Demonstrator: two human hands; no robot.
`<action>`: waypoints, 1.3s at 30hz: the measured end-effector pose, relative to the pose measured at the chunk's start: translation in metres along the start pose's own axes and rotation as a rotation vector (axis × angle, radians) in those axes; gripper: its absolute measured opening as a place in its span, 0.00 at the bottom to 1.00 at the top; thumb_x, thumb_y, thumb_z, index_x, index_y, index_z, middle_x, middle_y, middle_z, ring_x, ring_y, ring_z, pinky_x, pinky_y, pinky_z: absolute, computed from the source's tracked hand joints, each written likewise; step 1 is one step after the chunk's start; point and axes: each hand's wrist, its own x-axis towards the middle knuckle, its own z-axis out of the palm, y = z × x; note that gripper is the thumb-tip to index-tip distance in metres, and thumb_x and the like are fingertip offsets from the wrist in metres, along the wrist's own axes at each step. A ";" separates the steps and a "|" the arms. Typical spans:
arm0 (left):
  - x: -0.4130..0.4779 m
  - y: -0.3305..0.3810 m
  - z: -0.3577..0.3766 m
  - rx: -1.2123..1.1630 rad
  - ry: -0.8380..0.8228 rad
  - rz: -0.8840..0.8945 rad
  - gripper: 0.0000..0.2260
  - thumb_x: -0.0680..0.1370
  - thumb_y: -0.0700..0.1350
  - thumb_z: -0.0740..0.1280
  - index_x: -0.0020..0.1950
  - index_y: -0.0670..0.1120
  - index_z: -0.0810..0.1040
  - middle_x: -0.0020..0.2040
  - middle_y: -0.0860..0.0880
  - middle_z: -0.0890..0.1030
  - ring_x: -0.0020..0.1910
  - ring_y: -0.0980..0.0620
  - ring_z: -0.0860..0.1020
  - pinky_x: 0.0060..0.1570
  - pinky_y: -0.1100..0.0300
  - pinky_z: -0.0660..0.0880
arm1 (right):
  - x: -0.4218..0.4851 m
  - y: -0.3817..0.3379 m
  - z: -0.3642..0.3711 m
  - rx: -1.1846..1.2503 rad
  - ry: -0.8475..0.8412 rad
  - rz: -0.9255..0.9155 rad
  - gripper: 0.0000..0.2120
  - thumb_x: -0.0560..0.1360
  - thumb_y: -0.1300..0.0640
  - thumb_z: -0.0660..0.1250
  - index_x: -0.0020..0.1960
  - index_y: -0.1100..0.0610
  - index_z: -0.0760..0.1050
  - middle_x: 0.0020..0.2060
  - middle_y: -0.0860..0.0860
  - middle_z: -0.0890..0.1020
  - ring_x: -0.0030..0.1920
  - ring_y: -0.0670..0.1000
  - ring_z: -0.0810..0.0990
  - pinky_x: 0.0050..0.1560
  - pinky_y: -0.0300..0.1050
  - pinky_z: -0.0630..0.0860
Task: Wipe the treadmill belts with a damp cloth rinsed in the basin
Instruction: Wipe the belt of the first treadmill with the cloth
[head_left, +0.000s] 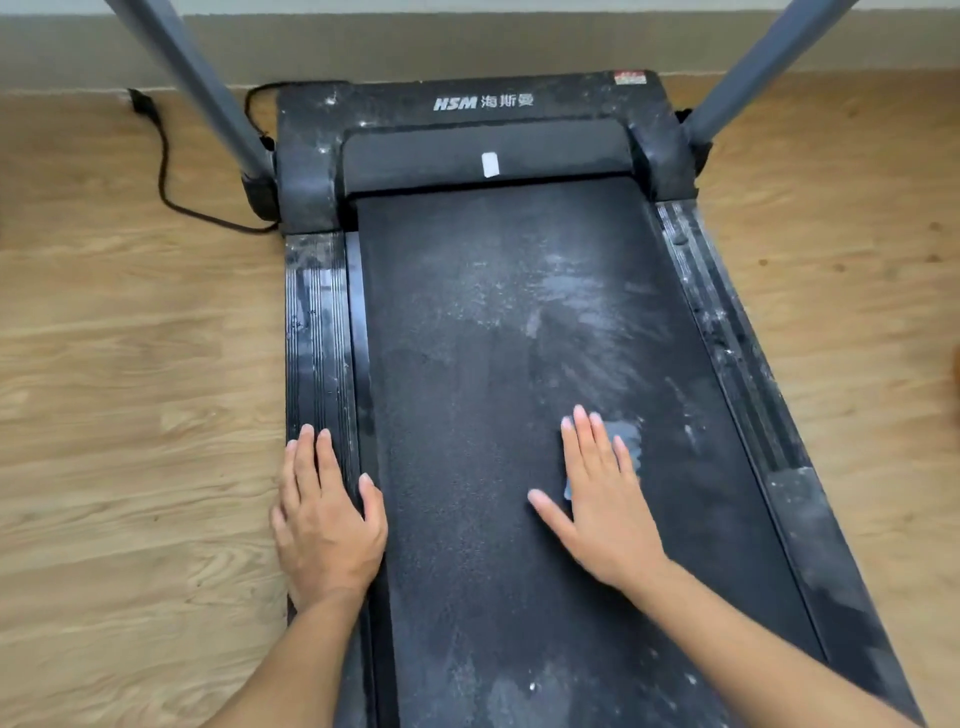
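Our right hand, fingers spread, presses a small grey cloth onto the black textured treadmill belt; our left hand rests flat on the side rail. White dust streaks remain ahead, so much wiping seems left.

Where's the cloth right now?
Head view: the cloth lies flat on the belt, right of centre, pressed under the right hand, just this side of the white dust smear.

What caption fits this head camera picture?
The right hand presses a cloth on the dusty treadmill belt; the left hand rests on the rail.
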 end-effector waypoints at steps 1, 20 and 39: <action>-0.001 0.000 0.000 0.000 -0.002 -0.003 0.31 0.80 0.55 0.57 0.82 0.46 0.63 0.85 0.51 0.59 0.84 0.49 0.57 0.69 0.38 0.70 | -0.041 -0.004 0.013 0.000 0.011 0.005 0.44 0.82 0.31 0.52 0.86 0.58 0.44 0.85 0.52 0.42 0.85 0.53 0.40 0.82 0.57 0.48; -0.001 0.001 0.001 -0.032 0.031 0.020 0.29 0.81 0.52 0.60 0.81 0.45 0.64 0.84 0.50 0.61 0.83 0.47 0.59 0.69 0.37 0.69 | -0.027 0.029 -0.001 0.035 -0.009 0.038 0.44 0.83 0.29 0.49 0.86 0.56 0.39 0.85 0.51 0.38 0.84 0.51 0.36 0.84 0.56 0.43; -0.004 -0.001 0.003 -0.082 0.095 0.031 0.31 0.79 0.55 0.57 0.80 0.44 0.65 0.84 0.48 0.61 0.82 0.42 0.60 0.66 0.33 0.69 | -0.009 0.098 -0.015 -0.064 -0.113 -0.174 0.44 0.83 0.30 0.49 0.85 0.56 0.36 0.84 0.51 0.34 0.83 0.51 0.32 0.84 0.57 0.42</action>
